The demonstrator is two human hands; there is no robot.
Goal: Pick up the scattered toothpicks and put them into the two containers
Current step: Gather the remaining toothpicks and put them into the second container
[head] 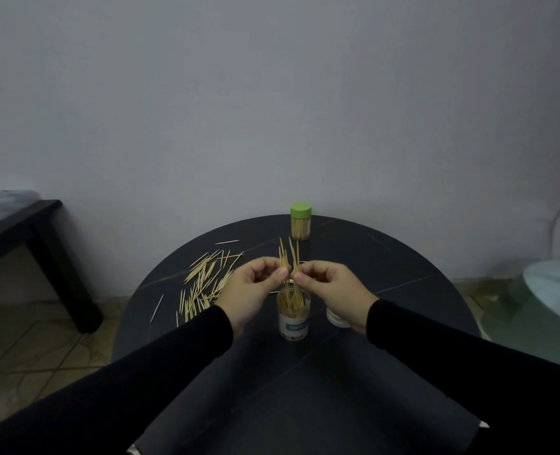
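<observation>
left hand (250,284): pinching a little bunch of toothpicks between thumb and fingertips, points sticking up, right above the open jar.

right hand (328,284): same deal, thumb and fingers pinched on its own few sticks, nearly touching my left. together they hold the held bunch (289,256).

open jar (292,315): clear plastic with a label, standing upright right under my hands, already partly filled with picks standing at messy angles.

second jar (301,222): green lid on, packed full, at the far edge of the table, well apart from my hands. looks done to me.

loose pile (203,284): still a good heap scattered flat to my left, plus a few strays further out, so i'd guess i'm nowhere near finished.

small white thing (337,318): just beside the open jar, mostly hidden by my right wrist. maybe its lid, can't tell.

what could go wrong: the bunch is fanned out, so if i let go without squaring it up some picks could catch the rim or the ones already inside and flick back onto the table. knocking the light jar with a wrist would dump everything.

table (387,264): round, dark, matte top with faint lines.

room: plain pale wall, tiled floor, dark bench (42,224) to the left, a pale glass-looking table (548,290) on the right. pretty dim.
</observation>
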